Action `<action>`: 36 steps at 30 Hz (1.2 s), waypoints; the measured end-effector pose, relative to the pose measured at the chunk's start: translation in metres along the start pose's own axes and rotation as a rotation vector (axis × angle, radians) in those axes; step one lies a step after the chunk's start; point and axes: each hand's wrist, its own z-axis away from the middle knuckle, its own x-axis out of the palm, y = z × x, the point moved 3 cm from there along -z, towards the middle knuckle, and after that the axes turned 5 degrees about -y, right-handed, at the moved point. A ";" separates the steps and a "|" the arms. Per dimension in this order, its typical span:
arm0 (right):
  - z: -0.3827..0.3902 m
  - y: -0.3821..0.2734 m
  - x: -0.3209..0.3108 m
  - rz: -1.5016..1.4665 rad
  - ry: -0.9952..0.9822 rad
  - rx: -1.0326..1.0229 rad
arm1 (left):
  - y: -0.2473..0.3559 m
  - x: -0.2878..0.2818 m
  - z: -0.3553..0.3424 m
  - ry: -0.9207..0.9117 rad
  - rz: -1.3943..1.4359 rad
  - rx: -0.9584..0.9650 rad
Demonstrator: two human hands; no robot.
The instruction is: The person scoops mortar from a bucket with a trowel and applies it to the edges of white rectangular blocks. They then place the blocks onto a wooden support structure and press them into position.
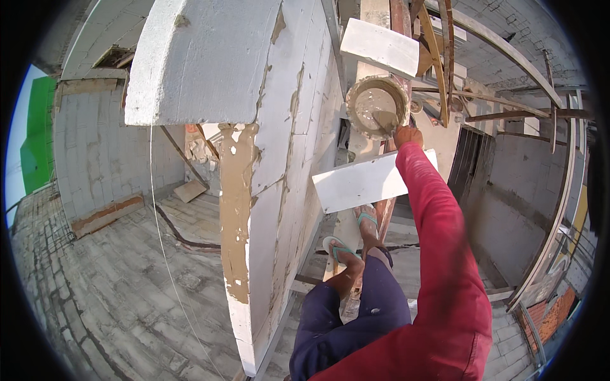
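Note:
My right hand (408,136) grips the handle of a trowel (386,119), whose blade is dipped in grey-brown wet mortar inside a round bucket (357,95). A white block (356,189) lies just below the bucket, under my red-sleeved forearm; another white block (379,46) lies beyond it. To the left stands a white block wall (295,127), its stepped end face coated with wet mortar (234,216). My left hand is not in view.
My sandalled feet (343,249) stand on narrow planks high above a block-patterned floor (140,286). A thin string (164,254) hangs left of the wall. Timber props and beams (508,108) cross on the right, near a dark doorway (467,159).

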 end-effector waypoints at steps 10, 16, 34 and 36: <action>-0.058 0.012 0.070 -0.433 -0.107 0.045 | 0.031 -0.012 -0.011 0.037 -0.004 -0.094; 0.025 0.074 0.031 -0.649 -0.010 -0.182 | -0.001 0.011 0.005 0.048 0.076 -0.009; 0.522 -0.196 -0.207 0.079 0.144 -1.344 | -0.024 0.065 0.014 0.341 0.555 0.625; 0.538 -0.232 -0.193 0.244 0.232 -1.434 | -0.035 0.083 0.010 0.291 0.688 0.524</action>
